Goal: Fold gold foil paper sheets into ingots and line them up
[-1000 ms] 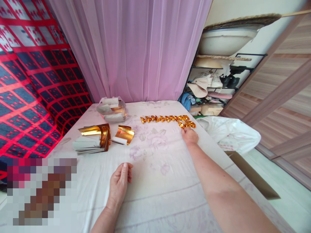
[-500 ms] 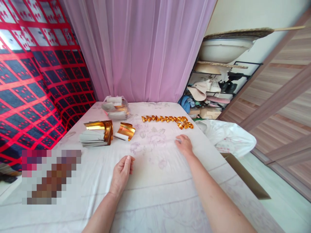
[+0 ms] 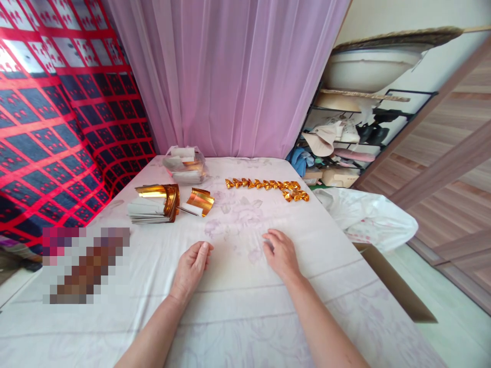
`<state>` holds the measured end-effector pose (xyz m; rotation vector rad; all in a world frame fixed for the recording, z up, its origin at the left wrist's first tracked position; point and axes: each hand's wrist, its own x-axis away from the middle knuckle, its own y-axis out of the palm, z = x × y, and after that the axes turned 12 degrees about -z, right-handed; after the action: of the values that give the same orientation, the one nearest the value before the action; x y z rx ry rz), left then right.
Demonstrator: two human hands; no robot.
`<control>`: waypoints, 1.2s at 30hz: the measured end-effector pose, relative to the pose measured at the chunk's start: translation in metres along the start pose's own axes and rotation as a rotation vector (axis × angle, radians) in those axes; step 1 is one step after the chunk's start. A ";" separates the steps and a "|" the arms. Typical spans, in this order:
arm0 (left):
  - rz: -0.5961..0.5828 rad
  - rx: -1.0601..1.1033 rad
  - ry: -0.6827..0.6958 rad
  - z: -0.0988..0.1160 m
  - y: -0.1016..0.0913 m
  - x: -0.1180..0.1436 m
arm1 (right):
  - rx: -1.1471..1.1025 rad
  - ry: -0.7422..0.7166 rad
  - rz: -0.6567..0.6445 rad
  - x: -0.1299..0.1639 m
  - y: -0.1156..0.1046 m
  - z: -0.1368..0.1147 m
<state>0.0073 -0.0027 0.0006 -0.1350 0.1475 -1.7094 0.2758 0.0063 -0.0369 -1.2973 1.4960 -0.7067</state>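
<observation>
My left hand (image 3: 193,266) rests on its side on the tablecloth, fingers curled in and thumb on top, with nothing showing in it. To its right, my right hand (image 3: 281,251) is palm down over the cloth, empty, its fingers bent and a little apart. Beyond the hands runs a row of small folded gold foil papers (image 3: 264,184), doubling back at its right end. At the left stands a stack of gold-and-white foil paper sheets (image 3: 153,208). Beside it lie a few loose curled foil sheets (image 3: 201,201).
A clear plastic bag (image 3: 186,166) with more paper sits at the table's back left. The table (image 3: 238,306) has a pale floral cloth. A blurred patch (image 3: 88,268) covers something at left. Off the right edge are a white plastic bag (image 3: 376,217), a cardboard box (image 3: 397,281) and a shelf.
My right hand has drawn back from near the folded foil row, toward me and slightly left. The left hand stays almost in place. The view has shifted a little.
</observation>
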 end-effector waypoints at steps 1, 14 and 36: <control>-0.003 -0.011 -0.005 0.000 0.000 0.000 | -0.001 -0.009 0.007 0.000 0.000 0.000; -0.019 -0.299 0.049 -0.008 -0.002 -0.008 | -0.096 -0.037 0.029 -0.003 0.002 0.003; -0.147 -1.582 0.429 0.044 -0.050 -0.108 | -0.125 -0.035 0.023 -0.005 0.001 0.002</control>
<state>-0.0187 0.1105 0.0520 -0.9375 1.8106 -1.3550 0.2768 0.0119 -0.0365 -1.3768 1.5440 -0.5803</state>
